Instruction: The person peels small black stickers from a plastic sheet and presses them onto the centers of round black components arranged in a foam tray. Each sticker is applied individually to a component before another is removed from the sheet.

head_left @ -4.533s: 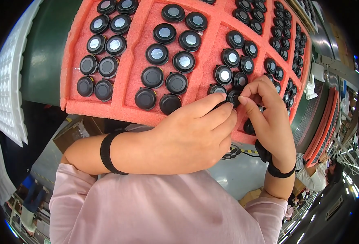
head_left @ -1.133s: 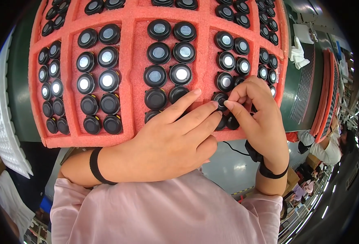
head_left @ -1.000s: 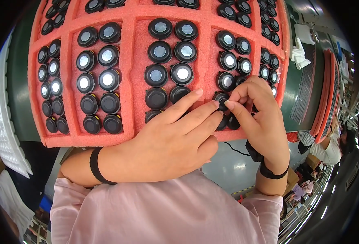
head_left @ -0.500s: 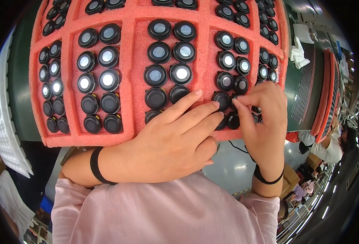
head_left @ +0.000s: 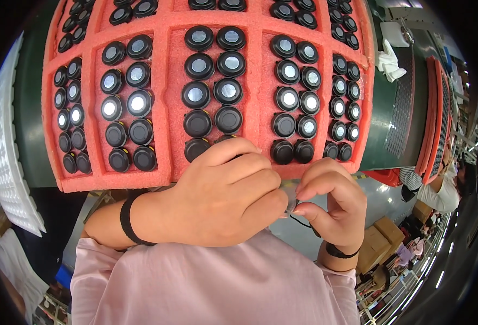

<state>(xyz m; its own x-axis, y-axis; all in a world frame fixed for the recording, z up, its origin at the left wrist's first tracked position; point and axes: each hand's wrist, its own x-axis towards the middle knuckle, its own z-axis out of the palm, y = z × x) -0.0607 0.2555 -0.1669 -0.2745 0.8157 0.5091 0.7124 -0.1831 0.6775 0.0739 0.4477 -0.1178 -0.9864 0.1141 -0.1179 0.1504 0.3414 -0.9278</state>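
Note:
A salmon-pink foam tray holds black round parts in paired columns. Many show a shiny silver disc on top; those nearest me are plain black. My left hand is closed over the tray's front edge, its fingers curled in and covering part of the middle column. My right hand is just beyond the front edge, thumb and forefinger bent toward my left fingers. Between the two hands shows a small see-through piece, pinched at my right fingertips; its kind is unclear. What my left fingers hold is hidden.
The tray rests on a dark green surface. White moulded trays stand at the left. To the right lie a white glove and more pink foam trays. Cardboard boxes and other people are further right.
My right hand has left the black parts in the right-centre column and come down toward me, beside my left hand. My left fingers have curled in. The tray appears shifted slightly left in view.

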